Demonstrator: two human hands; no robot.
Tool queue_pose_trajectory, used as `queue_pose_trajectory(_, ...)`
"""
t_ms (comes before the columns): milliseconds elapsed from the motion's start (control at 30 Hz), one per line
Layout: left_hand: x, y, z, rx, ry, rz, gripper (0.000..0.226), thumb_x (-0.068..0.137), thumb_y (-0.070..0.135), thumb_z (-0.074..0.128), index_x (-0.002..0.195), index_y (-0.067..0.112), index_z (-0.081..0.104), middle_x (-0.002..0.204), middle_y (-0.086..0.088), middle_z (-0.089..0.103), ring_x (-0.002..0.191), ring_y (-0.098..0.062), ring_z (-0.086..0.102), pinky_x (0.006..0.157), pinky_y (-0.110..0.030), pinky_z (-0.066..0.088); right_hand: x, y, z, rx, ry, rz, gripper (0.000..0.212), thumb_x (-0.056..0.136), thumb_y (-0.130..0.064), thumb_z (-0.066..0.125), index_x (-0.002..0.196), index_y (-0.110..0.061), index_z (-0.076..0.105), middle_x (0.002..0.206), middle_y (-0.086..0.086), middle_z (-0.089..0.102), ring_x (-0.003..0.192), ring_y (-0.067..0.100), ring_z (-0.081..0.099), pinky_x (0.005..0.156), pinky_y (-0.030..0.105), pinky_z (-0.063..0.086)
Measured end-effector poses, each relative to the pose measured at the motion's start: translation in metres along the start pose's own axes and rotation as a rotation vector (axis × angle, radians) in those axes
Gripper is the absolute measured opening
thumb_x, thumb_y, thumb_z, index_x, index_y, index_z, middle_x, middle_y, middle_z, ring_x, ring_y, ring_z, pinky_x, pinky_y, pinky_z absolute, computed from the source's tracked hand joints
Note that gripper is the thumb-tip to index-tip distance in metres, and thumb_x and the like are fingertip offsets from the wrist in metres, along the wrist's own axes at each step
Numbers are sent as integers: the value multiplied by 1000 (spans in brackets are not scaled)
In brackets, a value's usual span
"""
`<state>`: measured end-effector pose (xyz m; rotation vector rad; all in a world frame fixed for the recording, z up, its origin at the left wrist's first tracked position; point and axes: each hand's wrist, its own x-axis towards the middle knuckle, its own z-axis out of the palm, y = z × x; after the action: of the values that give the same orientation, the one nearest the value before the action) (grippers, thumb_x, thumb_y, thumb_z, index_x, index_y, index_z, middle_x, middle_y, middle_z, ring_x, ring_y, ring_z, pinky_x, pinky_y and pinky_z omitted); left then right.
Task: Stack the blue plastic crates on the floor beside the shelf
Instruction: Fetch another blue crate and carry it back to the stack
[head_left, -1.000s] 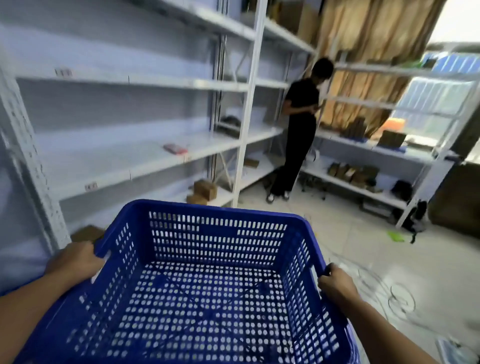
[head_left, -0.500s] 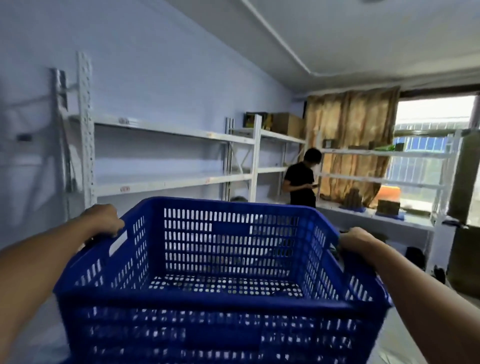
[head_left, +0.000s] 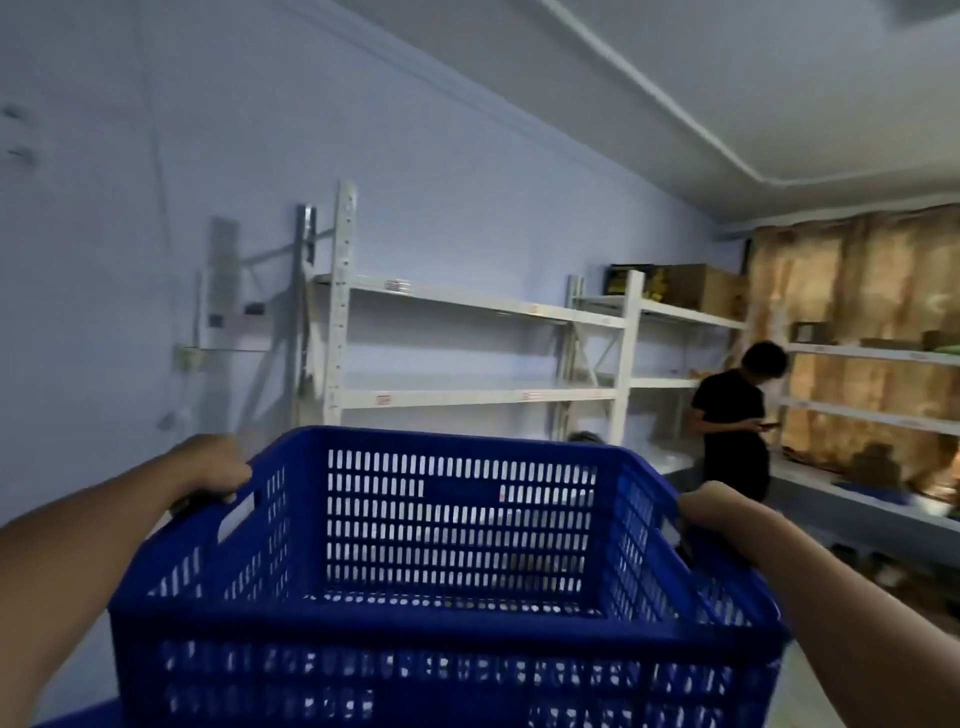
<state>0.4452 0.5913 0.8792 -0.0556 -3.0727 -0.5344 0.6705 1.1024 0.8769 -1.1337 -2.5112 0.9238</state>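
While gripping a blue crate (head_left: 457, 561) by its side rims, the left hand (head_left: 208, 470) and right hand (head_left: 719, 512), fingers curled shut, are carrying it, seemingly needing lowering beside the shelf (head_left: 467, 353).

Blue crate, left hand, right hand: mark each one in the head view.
blue crate (head_left: 457, 519), head view, perforated far wall.
left hand (head_left: 210, 467), head view, back of the hand on the left rim.
right hand (head_left: 719, 512), head view, knuckles on the right rim.

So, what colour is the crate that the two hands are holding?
The crate is dark blue, with slotted walls; the head view, the only one, shows it clearly.
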Motion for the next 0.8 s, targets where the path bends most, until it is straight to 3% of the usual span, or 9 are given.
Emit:
queue_pose_trajectory(133, -12, -67, -17, 7, 12, -129, 24, 85, 3, 63, 109, 2, 61, 97, -17, 66, 81, -30, 68, 56, -32, 55, 13, -53, 51, 27, -111, -95, 19, 82, 0, 53, 86, 12, 67, 70, 27, 72, 55, 34, 68, 60, 46, 62)
queue_pose_trajectory(267, -26, -150, -44, -13, 61, -268, 15, 82, 5, 63, 97, 5, 62, 94, -16, 68, 81, -30, 69, 56, -30, 54, 15, -127, 119, 28, -237, -193, 22, 83, 2, 50, 92, 15, 65, 75, 30, 73, 61, 38, 70, 68, 59, 61)
queue_pose_trajectory(467, -33, -281, -81, -56, 155, -445, 15, 81, 7, 65, 95, 6, 61, 95, -16, 69, 85, -30, 68, 65, -33, 56, -16, -244, 231, 63, -379, -342, 17, 89, 4, 44, 84, 10, 60, 68, 25, 66, 55, 33, 63, 55, 43, 59)
queue_pose_trajectory(667, -27, -384, -108, -65, 211, -566, 20, 84, 10, 64, 103, 6, 58, 97, -13, 65, 87, -28, 66, 66, -31, 54, -47, -342, 323, 62, -466, -425, 18, 87, 1, 46, 85, 9, 62, 70, 27, 69, 57, 35, 66, 66, 51, 61)
queue_pose_trajectory(800, -16, -431, -119, -59, 252, -593, 11, 87, 11, 64, 97, 6, 60, 93, -11, 64, 84, -25, 63, 63, -30, 47, -61, -387, 372, 75, -493, -448, 18, 85, 3, 46, 89, 10, 62, 71, 27, 69, 58, 36, 66, 64, 50, 61)
